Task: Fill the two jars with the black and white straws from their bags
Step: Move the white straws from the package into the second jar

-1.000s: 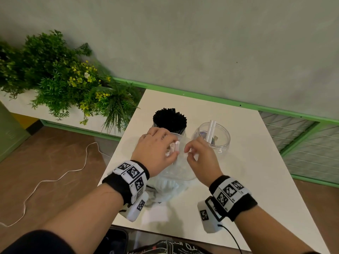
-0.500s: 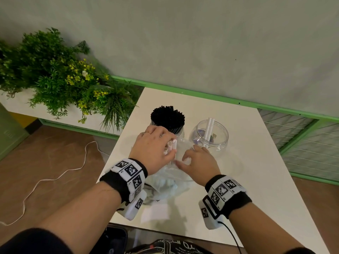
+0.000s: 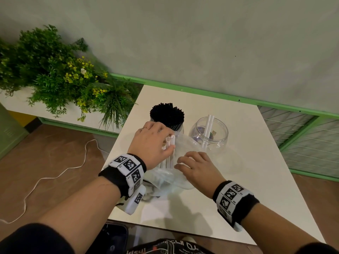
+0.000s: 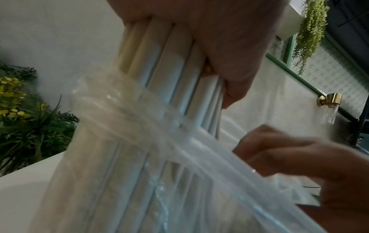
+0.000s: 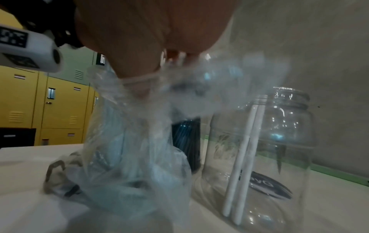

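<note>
My left hand grips the white straws upright (their lower ends inside the bag, which my right hand pinches), the nearly empty jar at two o'clock.

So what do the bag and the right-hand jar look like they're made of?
Bag: thin clear plastic film, glossy; it crumples and the white straws show through.
Jar: clear and rigid with bright highlights and a moulded neck; glass or hard plastic, can't tell.
</note>
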`<move>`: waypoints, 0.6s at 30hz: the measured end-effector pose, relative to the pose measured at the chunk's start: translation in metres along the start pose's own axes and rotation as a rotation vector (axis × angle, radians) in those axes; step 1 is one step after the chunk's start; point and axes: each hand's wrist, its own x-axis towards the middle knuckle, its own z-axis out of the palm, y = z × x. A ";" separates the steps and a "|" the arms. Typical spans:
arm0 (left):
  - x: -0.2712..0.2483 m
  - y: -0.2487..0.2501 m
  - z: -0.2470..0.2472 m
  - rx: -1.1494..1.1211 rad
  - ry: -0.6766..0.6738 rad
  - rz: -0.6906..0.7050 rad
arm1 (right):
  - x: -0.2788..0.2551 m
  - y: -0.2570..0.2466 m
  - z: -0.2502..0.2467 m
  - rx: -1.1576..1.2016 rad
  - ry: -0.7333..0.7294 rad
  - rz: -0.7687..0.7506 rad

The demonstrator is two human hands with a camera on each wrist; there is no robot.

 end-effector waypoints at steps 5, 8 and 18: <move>0.000 0.002 -0.001 -0.012 0.001 0.012 | 0.012 -0.005 0.000 -0.044 -0.312 0.118; 0.000 0.003 0.000 -0.009 0.000 0.023 | 0.021 -0.015 -0.007 -0.093 -0.500 0.090; -0.003 -0.001 0.000 -0.037 0.005 0.032 | 0.011 0.014 0.013 0.172 -0.427 0.320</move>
